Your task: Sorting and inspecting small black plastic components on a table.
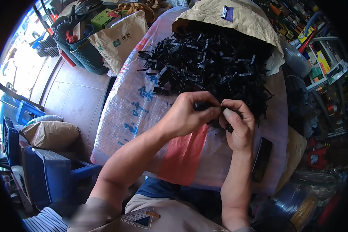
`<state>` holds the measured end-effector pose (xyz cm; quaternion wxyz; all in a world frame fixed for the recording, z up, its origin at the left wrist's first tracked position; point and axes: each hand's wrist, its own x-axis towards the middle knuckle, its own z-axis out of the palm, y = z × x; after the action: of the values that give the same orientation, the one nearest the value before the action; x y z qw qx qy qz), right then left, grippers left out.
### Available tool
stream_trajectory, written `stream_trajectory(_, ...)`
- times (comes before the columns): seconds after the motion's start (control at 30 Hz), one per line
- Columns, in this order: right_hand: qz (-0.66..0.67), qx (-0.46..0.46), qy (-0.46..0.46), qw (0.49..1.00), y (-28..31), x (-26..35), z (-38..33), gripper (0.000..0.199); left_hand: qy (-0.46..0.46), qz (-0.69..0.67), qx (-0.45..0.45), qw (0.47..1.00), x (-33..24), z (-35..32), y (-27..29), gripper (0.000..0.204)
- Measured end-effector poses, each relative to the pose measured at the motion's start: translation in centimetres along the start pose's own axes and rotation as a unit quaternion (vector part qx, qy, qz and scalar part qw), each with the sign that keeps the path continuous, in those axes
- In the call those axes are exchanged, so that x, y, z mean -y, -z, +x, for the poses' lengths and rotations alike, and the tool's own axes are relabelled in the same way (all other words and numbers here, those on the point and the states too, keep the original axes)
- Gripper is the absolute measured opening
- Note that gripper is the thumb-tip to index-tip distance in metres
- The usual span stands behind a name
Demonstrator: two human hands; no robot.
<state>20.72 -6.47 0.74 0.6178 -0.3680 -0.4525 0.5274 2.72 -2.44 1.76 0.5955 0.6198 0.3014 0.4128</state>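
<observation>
Both hands meet in front of a heap of small black plastic parts (197,69) that spills from a brown paper sack (239,23). My left hand (189,116) is closed, and a short black piece (201,105) shows between its thumb and fingers. My right hand (239,123) is pinched shut beside it, thumb bent over a small dark part (229,127) mostly hidden by the fingers. The fingertips of the two hands nearly touch. How the two dark pieces relate I cannot tell. Under the heap lies a white woven-plastic sheet (116,123) with a red band (181,158).
A black phone (262,159) lies on the sheet beside my right forearm. To the left stand a green basket (85,54), a printed paper bag (121,40) and a blue plastic bin (50,174). Crowded shelves (324,73) line the right side.
</observation>
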Motion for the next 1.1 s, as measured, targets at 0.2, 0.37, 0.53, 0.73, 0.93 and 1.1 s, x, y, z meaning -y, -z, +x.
stream_trajectory(0.2,-0.079,0.062,0.031,0.994,1.1,0.6,0.0,0.013,0.214,-0.332,0.082,0.915,-0.1,0.4,1.5,0.018)
stream_trajectory(0.37,-0.143,0.061,-0.001,0.988,1.1,1.1,0.2,0.015,0.121,-0.05,0.046,0.99,-0.6,0.5,1.3,0.027)
stream_trajectory(0.53,-0.19,0.073,-0.07,0.977,0.6,1.4,0.0,0.012,-0.033,0.221,0.063,0.973,0.0,0.5,1.6,0.03)
stream_trajectory(0.73,-0.264,0.068,-0.063,0.96,0.2,0.6,-0.1,0.009,-0.037,0.292,0.068,0.953,0.2,0.5,1.1,0.032)
stream_trajectory(0.93,-0.112,0.015,0.031,0.993,-0.4,0.7,-0.1,0.018,0.15,-0.209,0.057,0.965,0.8,0.7,0.5,0.033)
stream_trajectory(1.1,-0.016,-0.183,0.112,0.977,0.1,1.7,0.2,0.029,0.222,-0.414,0.091,0.878,2.3,1.0,-0.6,0.039)
